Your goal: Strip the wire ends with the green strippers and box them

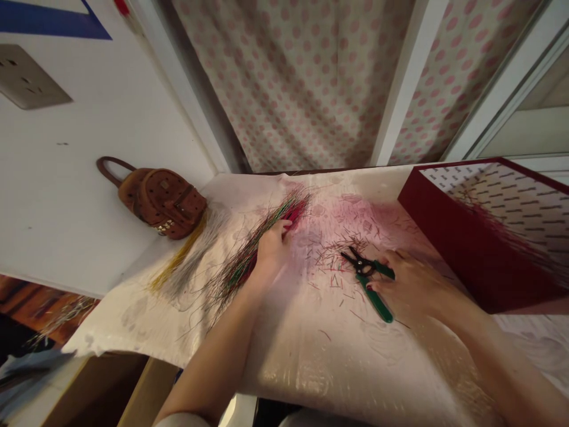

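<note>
A bundle of dark, green and red wires (255, 242) lies on the tabletop (306, 350), the left hand (273, 244) curled at its red strands, though whether it grips any I cannot tell; the right hand (402, 284) grips green-handled cutters (377, 301), their blades parted beside scattered clippings (334, 254). Left of the bundle lie gold strands (178, 259) and grey strands (192, 256) near a brown bag (162, 198); rightward stands a red box (444, 249)

Your upper left is filled by a white wall (80, 154) bearing a socket plate (33, 77). Across the top you face a pale, pink-dotted curtain (306, 77), divided by a white post (404, 77). Below, a pale-covered table (306, 362) spans your frame's middle, in dim light with soft shadows.
</note>
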Action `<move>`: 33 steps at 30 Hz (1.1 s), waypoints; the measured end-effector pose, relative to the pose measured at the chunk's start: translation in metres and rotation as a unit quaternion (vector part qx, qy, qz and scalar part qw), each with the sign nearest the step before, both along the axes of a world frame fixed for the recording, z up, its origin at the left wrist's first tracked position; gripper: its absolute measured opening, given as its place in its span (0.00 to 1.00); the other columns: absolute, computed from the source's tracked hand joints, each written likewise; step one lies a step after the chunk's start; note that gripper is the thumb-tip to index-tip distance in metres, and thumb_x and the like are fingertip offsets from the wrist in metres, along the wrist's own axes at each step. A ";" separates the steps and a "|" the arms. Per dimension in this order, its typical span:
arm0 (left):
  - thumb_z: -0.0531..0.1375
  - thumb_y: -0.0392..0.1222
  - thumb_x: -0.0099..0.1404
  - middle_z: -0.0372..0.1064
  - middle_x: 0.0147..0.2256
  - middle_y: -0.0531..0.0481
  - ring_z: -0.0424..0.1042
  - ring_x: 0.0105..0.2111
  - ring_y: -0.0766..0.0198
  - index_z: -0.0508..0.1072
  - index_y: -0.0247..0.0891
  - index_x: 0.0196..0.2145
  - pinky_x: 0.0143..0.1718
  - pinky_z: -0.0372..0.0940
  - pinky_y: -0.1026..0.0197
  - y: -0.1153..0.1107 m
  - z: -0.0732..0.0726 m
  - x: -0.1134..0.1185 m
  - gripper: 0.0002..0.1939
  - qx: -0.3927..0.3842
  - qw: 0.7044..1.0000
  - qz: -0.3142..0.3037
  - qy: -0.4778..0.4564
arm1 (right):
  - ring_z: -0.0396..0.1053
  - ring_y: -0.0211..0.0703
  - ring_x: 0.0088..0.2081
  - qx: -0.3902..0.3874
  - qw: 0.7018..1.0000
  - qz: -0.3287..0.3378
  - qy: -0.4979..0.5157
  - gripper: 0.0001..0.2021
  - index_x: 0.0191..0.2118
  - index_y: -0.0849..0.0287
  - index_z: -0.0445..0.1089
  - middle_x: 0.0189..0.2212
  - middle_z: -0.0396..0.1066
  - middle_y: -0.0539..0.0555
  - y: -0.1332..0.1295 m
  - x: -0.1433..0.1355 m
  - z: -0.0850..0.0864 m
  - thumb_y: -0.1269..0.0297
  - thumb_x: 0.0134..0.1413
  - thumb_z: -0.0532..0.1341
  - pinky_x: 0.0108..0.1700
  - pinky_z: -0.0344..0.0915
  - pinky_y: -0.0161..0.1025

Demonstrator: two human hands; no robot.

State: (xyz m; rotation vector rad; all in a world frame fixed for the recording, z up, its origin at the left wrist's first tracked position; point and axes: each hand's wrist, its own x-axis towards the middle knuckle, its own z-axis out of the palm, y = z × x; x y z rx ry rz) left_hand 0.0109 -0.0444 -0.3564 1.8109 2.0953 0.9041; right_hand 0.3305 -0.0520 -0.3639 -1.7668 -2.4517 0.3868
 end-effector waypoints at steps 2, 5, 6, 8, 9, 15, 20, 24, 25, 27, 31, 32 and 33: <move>0.58 0.38 0.69 0.80 0.43 0.46 0.77 0.39 0.58 0.79 0.40 0.46 0.41 0.66 0.60 -0.001 0.000 0.001 0.12 0.016 0.999 -0.012 -0.027 | 0.73 0.67 0.51 0.003 1.000 0.005 -0.007 0.25 0.54 0.60 0.71 0.50 0.75 0.66 0.000 0.000 -0.001 0.51 0.54 0.63 0.50 0.67 0.54; 0.59 0.40 0.69 0.80 0.39 0.48 0.76 0.36 0.59 0.81 0.41 0.39 0.40 0.65 0.60 -0.004 0.004 0.004 0.10 0.044 0.998 -0.008 -0.048 | 0.72 0.67 0.52 0.033 0.999 0.002 -0.002 0.25 0.56 0.60 0.70 0.50 0.74 0.66 0.000 -0.001 -0.004 0.51 0.57 0.61 0.52 0.66 0.56; 0.59 0.41 0.69 0.80 0.38 0.48 0.76 0.36 0.59 0.81 0.41 0.39 0.40 0.65 0.60 -0.005 0.006 0.005 0.10 0.065 0.996 -0.004 -0.058 | 0.72 0.67 0.52 0.046 0.999 0.002 0.012 0.24 0.55 0.59 0.70 0.50 0.74 0.66 0.000 -0.002 -0.004 0.51 0.58 0.60 0.52 0.66 0.56; 0.58 0.41 0.70 0.79 0.39 0.48 0.76 0.39 0.60 0.80 0.40 0.40 0.43 0.66 0.61 -0.009 0.012 0.007 0.10 0.128 0.988 0.002 -0.083 | 0.71 0.65 0.52 0.071 0.996 0.003 0.056 0.19 0.52 0.58 0.71 0.50 0.73 0.65 0.002 -0.004 -0.002 0.53 0.61 0.58 0.53 0.66 0.55; 0.58 0.41 0.70 0.79 0.40 0.48 0.75 0.40 0.61 0.80 0.40 0.40 0.44 0.66 0.61 -0.011 0.016 0.008 0.10 0.164 0.982 0.006 -0.098 | 0.72 0.63 0.52 0.081 0.993 0.005 0.082 0.16 0.49 0.58 0.71 0.50 0.73 0.64 0.003 -0.005 0.000 0.54 0.62 0.57 0.52 0.66 0.54; 0.62 0.46 0.69 0.78 0.39 0.46 0.76 0.40 0.61 0.79 0.38 0.40 0.46 0.69 0.61 -0.014 0.034 0.006 0.10 0.333 0.908 0.034 -0.251 | 0.75 0.54 0.43 0.098 0.972 0.006 0.213 0.10 0.43 0.55 0.72 0.42 0.76 0.58 0.002 -0.013 0.013 0.60 0.64 0.56 0.45 0.66 0.48; 0.65 0.48 0.67 0.76 0.31 0.49 0.72 0.29 0.68 0.79 0.37 0.41 0.35 0.69 0.65 -0.011 0.041 0.001 0.11 0.342 0.836 -0.017 -0.429 | 0.75 0.48 0.39 0.097 0.950 -0.010 0.298 0.08 0.41 0.54 0.73 0.40 0.77 0.53 -0.005 -0.023 0.018 0.60 0.65 0.57 0.40 0.65 0.43; 0.67 0.49 0.65 0.77 0.31 0.48 0.72 0.28 0.69 0.80 0.36 0.39 0.35 0.69 0.66 -0.012 0.036 0.007 0.13 0.246 0.852 -0.057 -0.459 | 0.74 0.47 0.39 0.030 0.927 -0.005 0.374 0.11 0.41 0.54 0.75 0.38 0.78 0.53 -0.009 -0.037 0.023 0.58 0.66 0.56 0.40 0.66 0.41; 0.67 0.49 0.65 0.78 0.32 0.47 0.72 0.28 0.68 0.80 0.35 0.39 0.34 0.69 0.66 -0.012 0.034 0.011 0.13 0.223 0.856 -0.069 -0.462 | 0.73 0.46 0.38 0.010 0.917 -0.002 0.398 0.12 0.41 0.54 0.76 0.38 0.78 0.53 -0.010 -0.042 0.025 0.58 0.65 0.56 0.40 0.66 0.41; 0.67 0.48 0.65 0.78 0.32 0.47 0.72 0.28 0.68 0.80 0.35 0.39 0.33 0.67 0.66 -0.014 0.030 0.019 0.13 0.188 0.866 -0.088 -0.456 | 0.72 0.44 0.35 -0.026 0.897 0.003 0.442 0.13 0.44 0.54 0.77 0.35 0.77 0.53 -0.011 -0.054 0.030 0.57 0.64 0.57 0.37 0.66 0.40; 0.65 0.46 0.65 0.77 0.30 0.48 0.72 0.28 0.67 0.80 0.34 0.36 0.32 0.67 0.65 -0.019 0.024 0.034 0.11 0.147 0.881 -0.134 -0.428 | 0.66 0.40 0.27 -0.068 0.862 0.010 0.503 0.16 0.49 0.56 0.77 0.28 0.72 0.50 -0.007 -0.081 0.047 0.59 0.60 0.59 0.30 0.62 0.37; 0.65 0.46 0.66 0.77 0.29 0.48 0.72 0.28 0.66 0.80 0.34 0.36 0.32 0.67 0.65 -0.020 0.024 0.037 0.10 0.137 0.882 -0.146 -0.425 | 0.65 0.39 0.26 -0.074 0.853 0.013 0.516 0.16 0.50 0.56 0.77 0.28 0.71 0.49 -0.005 -0.087 0.050 0.60 0.59 0.59 0.29 0.61 0.37; 0.65 0.45 0.66 0.77 0.29 0.48 0.73 0.29 0.66 0.79 0.34 0.36 0.32 0.67 0.65 -0.021 0.023 0.040 0.10 0.130 0.884 -0.158 -0.421 | 0.64 0.38 0.26 -0.080 0.843 0.014 0.532 0.17 0.50 0.57 0.77 0.27 0.70 0.48 -0.003 -0.093 0.054 0.60 0.58 0.60 0.29 0.60 0.36</move>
